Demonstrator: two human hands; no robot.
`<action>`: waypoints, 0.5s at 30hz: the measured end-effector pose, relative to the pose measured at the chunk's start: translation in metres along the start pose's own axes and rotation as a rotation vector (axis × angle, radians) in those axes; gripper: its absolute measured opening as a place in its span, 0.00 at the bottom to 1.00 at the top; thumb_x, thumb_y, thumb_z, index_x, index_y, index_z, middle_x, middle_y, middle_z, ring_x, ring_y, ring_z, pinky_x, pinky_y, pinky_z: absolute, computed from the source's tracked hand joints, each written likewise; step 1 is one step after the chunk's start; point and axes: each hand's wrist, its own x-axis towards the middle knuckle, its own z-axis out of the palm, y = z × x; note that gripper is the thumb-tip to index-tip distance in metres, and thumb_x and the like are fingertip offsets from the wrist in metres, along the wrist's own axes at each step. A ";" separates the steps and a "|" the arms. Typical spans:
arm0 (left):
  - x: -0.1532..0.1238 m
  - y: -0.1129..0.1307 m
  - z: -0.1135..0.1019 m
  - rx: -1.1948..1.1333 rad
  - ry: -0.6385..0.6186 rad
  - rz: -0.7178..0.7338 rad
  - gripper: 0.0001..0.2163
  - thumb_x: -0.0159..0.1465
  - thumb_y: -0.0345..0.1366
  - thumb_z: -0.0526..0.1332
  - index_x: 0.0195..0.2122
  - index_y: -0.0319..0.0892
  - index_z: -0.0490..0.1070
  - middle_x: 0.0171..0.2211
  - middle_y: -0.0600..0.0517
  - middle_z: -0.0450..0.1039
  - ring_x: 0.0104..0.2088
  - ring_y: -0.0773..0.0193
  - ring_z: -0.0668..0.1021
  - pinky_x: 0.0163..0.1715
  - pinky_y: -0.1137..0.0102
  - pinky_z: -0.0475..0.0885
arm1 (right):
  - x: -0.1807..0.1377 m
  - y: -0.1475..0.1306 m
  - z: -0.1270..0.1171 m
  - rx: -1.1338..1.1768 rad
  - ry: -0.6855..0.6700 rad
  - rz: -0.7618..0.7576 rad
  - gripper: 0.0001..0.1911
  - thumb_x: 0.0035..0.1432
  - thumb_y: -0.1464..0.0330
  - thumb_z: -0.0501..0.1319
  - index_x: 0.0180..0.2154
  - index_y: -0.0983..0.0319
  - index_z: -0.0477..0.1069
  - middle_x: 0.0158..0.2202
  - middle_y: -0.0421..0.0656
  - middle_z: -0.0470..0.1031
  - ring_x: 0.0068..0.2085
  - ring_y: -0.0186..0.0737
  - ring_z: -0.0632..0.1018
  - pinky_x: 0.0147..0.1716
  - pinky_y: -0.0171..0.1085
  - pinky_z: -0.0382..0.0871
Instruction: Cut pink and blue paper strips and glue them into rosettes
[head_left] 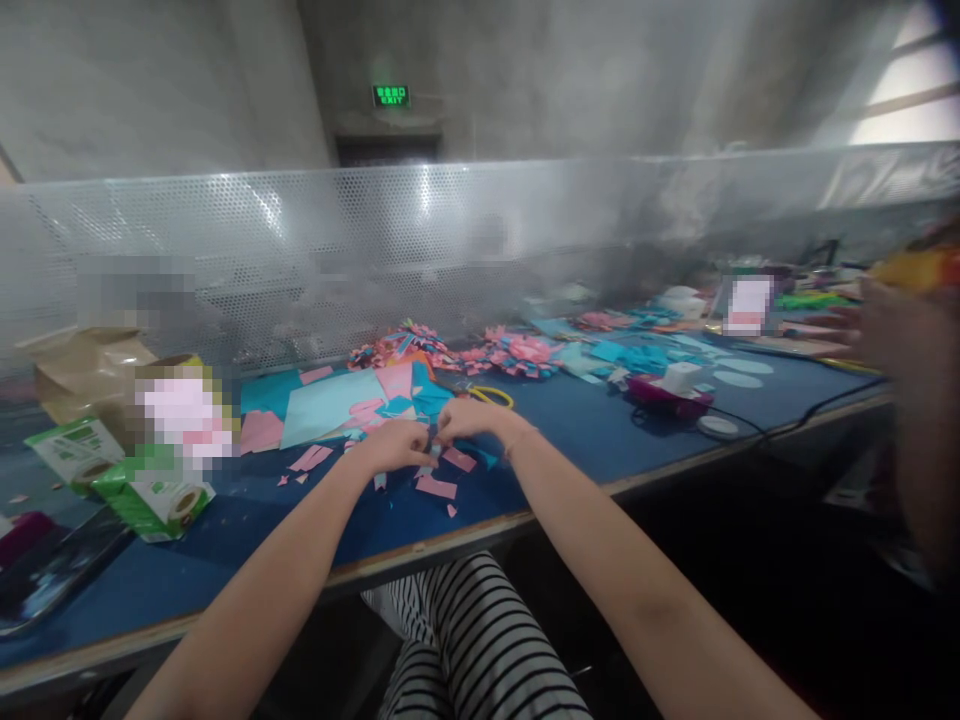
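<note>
My left hand [401,446] and my right hand [474,420] meet over the blue table, fingers bent and pinched close together. Whatever lies between the fingertips is too small and blurred to name. Cut pink paper pieces [436,487] lie just below and beside the hands. Behind them are a pale blue paper sheet [322,408] and some teal paper scraps [431,392]. Scissors with yellow handles [491,396] rest right behind my right hand, partly hidden by it.
Pink paper flowers [517,352] line the back by a perforated metal screen [420,240]. Green-and-white boxes [154,495] and a brown paper bag [90,375] stand at left. A purple tape dispenser [667,397] and cables lie at right. Another person's arm [919,420] shows at far right.
</note>
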 end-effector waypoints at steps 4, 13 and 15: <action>0.001 -0.002 0.000 0.027 0.004 -0.007 0.17 0.50 0.48 0.59 0.16 0.40 0.59 0.18 0.57 0.57 0.21 0.70 0.60 0.22 0.72 0.50 | 0.009 0.012 0.001 -0.065 0.225 0.054 0.12 0.39 0.63 0.62 0.14 0.64 0.65 0.11 0.35 0.58 0.18 0.27 0.59 0.18 0.31 0.50; 0.002 -0.007 0.004 0.022 0.009 -0.043 0.18 0.50 0.51 0.58 0.18 0.41 0.61 0.19 0.56 0.60 0.22 0.69 0.62 0.23 0.73 0.51 | 0.008 0.007 0.002 0.006 0.120 0.085 0.09 0.40 0.67 0.61 0.15 0.63 0.65 0.11 0.36 0.60 0.16 0.28 0.60 0.16 0.31 0.52; 0.002 -0.007 0.004 0.016 0.004 -0.054 0.18 0.51 0.51 0.57 0.18 0.41 0.61 0.19 0.56 0.61 0.23 0.68 0.63 0.23 0.73 0.52 | 0.006 0.003 0.002 0.013 0.106 0.076 0.12 0.41 0.66 0.61 0.13 0.63 0.63 0.11 0.36 0.58 0.15 0.27 0.59 0.16 0.32 0.52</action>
